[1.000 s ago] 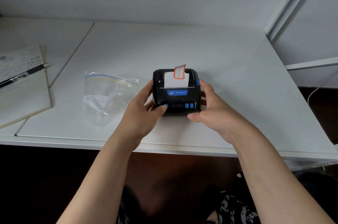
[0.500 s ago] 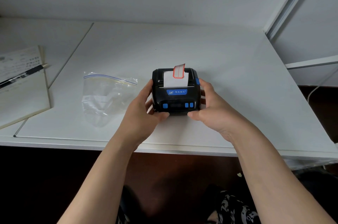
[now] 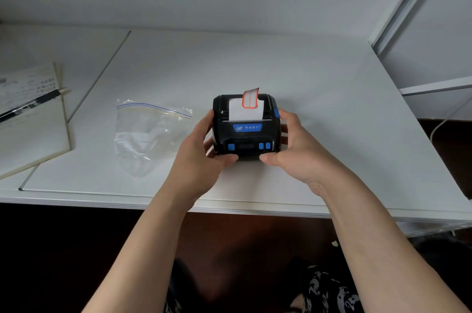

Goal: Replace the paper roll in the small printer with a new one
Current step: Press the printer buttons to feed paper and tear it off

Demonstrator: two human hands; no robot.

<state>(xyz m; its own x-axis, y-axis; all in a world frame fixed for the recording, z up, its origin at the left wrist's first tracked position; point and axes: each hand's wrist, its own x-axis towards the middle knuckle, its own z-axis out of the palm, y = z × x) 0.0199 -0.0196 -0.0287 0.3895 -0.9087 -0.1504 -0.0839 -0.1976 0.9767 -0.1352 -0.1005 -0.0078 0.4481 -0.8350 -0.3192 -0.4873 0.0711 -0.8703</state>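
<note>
A small black printer [image 3: 246,133] with blue buttons stands on the white table [image 3: 319,87], near its front edge. White label paper [image 3: 246,110] comes out of its top slot, and a red-bordered label curls up at the end. My left hand [image 3: 199,159] grips the printer's left side, thumb along the front bottom edge. My right hand [image 3: 298,151] grips the right side, thumb at the front edge and forefinger by the blue side latch [image 3: 276,112]. The roll inside is hidden.
A clear zip bag [image 3: 145,133] with something white inside lies left of the printer. A notebook [image 3: 28,128] with a black pen [image 3: 33,103] lies at the far left. A white shelf frame [image 3: 413,5] rises at the right.
My left thumb has slid down from the blue button to the printer's front bottom edge. The printer and my right hand have hardly moved.
</note>
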